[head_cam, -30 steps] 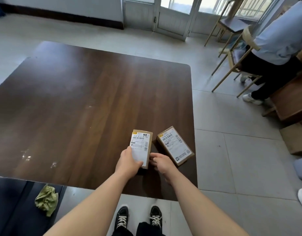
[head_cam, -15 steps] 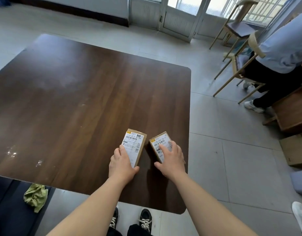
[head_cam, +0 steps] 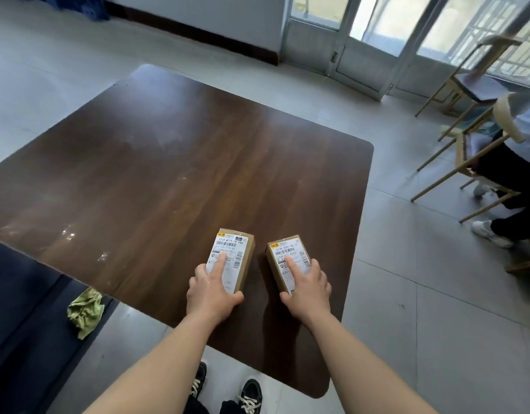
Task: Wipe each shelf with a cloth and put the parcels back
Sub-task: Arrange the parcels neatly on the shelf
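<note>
Black shoes [head_cam: 226,394] stand below. Above them the left hand [head_cam: 211,289] wraps around the left parcel [head_cam: 232,258], and the right hand [head_cam: 307,286] wraps around the right parcel [head_cam: 287,264], on the brown table [head_cam: 168,174]. A green cloth [head_cam: 84,310] lies left.

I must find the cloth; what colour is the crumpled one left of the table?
Green cloth, seen in the head view.
</note>
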Demonstrator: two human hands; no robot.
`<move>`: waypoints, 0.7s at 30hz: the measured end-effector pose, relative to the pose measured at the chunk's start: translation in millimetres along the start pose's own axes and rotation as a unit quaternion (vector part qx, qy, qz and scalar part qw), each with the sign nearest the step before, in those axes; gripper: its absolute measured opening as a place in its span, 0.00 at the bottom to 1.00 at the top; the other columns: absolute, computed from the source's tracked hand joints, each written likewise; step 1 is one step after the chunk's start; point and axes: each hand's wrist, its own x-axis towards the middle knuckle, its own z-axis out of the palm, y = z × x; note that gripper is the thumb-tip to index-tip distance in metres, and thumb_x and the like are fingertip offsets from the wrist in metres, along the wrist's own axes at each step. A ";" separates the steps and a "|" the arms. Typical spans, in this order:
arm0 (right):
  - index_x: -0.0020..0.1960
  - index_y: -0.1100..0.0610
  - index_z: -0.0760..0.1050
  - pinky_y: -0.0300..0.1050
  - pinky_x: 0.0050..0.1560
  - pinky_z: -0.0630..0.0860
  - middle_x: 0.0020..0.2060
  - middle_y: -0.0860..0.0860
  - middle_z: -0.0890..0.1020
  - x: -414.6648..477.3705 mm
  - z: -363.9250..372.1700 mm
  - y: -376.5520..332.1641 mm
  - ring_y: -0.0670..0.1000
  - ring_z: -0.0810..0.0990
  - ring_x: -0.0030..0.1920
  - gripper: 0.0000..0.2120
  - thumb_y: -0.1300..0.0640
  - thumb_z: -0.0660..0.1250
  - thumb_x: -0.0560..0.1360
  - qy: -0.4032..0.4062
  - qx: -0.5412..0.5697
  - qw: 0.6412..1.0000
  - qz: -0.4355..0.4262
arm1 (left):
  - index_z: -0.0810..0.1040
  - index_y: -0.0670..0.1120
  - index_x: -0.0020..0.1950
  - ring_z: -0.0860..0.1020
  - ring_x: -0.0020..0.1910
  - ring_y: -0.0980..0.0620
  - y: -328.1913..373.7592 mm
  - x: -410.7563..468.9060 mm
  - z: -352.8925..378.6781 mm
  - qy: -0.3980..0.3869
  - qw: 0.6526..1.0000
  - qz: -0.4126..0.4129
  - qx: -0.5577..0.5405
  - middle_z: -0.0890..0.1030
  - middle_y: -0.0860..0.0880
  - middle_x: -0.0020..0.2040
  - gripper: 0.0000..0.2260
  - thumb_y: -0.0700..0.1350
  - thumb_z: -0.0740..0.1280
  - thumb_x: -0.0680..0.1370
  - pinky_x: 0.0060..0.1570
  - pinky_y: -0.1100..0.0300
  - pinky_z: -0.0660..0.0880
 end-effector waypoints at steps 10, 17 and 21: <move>0.76 0.40 0.51 0.57 0.73 0.54 0.75 0.57 0.49 -10.3 7.8 -70.0 0.60 0.54 0.73 0.36 0.48 0.66 0.74 -0.003 0.008 0.991 -0.137 | 0.51 0.59 0.77 0.66 0.64 0.44 -54.4 -31.2 -27.5 0.098 0.983 -0.126 -0.085 0.62 0.46 0.68 0.40 0.57 0.70 0.71 0.61 0.50 0.71; 0.76 0.41 0.53 0.56 0.72 0.55 0.75 0.56 0.50 -31.6 21.0 -142.7 0.59 0.55 0.73 0.36 0.48 0.67 0.73 -0.004 -0.026 0.971 -0.239 | 0.52 0.60 0.77 0.67 0.64 0.43 -113.9 -60.9 -54.1 0.152 0.955 -0.217 -0.137 0.64 0.45 0.68 0.40 0.57 0.70 0.70 0.62 0.49 0.70; 0.76 0.41 0.54 0.56 0.72 0.56 0.75 0.55 0.50 -50.7 37.3 -184.8 0.59 0.55 0.74 0.36 0.48 0.67 0.73 -0.015 -0.045 0.957 -0.288 | 0.53 0.61 0.76 0.68 0.62 0.42 -153.3 -83.6 -69.4 0.175 0.935 -0.254 -0.172 0.64 0.45 0.68 0.41 0.55 0.70 0.68 0.60 0.50 0.71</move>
